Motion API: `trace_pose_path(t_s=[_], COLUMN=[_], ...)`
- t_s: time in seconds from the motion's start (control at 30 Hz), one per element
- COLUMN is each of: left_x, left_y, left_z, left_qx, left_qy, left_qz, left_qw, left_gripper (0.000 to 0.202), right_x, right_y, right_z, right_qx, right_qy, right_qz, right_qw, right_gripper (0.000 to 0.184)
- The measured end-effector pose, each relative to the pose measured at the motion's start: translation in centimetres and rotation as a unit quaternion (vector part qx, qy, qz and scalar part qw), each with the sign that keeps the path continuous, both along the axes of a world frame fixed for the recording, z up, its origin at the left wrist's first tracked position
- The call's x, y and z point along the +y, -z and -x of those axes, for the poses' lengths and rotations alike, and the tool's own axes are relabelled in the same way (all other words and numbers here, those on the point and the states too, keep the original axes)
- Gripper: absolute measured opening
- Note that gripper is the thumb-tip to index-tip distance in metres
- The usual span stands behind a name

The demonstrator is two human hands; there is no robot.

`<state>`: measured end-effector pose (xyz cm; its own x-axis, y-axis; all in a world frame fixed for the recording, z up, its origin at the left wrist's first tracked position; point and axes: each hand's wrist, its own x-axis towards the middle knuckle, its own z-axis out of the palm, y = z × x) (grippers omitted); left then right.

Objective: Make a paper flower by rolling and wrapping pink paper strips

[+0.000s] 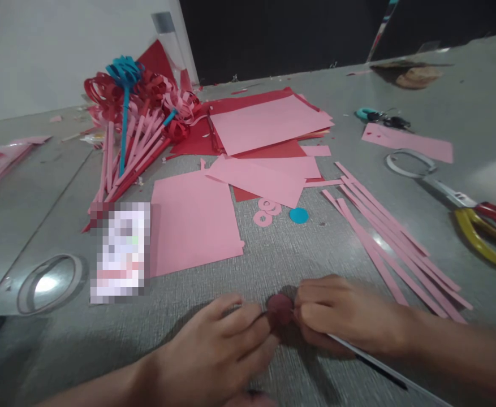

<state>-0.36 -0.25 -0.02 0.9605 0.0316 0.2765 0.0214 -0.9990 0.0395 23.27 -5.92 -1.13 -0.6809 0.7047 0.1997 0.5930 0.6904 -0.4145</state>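
Beyond the red disc [280, 308], open tabletop [258, 268] reaches pink paper's [193, 221] edge.

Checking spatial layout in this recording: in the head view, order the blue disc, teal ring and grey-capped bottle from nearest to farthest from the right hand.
1. Blue disc: ahead of the right hand, slightly left.
2. Teal ring: much farther ahead, toward the right.
3. Grey-capped bottle: far back left.

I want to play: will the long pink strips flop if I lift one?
The pink strips look thin and narrow, so one would probably droop. They resemble paper, so likely light. Some overlap, so pulling one might drag others.
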Motion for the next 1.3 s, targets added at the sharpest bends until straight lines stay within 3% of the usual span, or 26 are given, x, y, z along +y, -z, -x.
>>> trace_pose_path(t_s=[0.37,0.57,0.83,1.3], left_x=[0.17,0.20,0.12,0.00], left_y=[-0.08,-0.19,0.25,0.22], left_z=[-0.29,-0.35,-0.07,-0.11], left_qx=[-0.007,-0.001,0.010,0.012], left_qy=[-0.018,-0.021,0.022,-0.024], left_qz=[0.004,0.013,0.004,0.019], left_qw=[1.000,1.000,1.000,0.999], left_gripper=[0.042,0.040,0.044,0.050], right_x=[-0.18,-0.08,-0.23,0.06], right_y=[0.52,-0.25,0.44,0.29], right_z=[-0.04,0.00,-0.02,-0.14], right_qx=[-0.006,0.000,-0.008,0.021], right_qy=[-0.001,-0.011,0.006,-0.014], right_qz=[0.016,0.043,0.028,0.043], right_qw=[1.000,0.999,1.000,0.999], right_gripper=[0.021,0.025,0.023,0.022])
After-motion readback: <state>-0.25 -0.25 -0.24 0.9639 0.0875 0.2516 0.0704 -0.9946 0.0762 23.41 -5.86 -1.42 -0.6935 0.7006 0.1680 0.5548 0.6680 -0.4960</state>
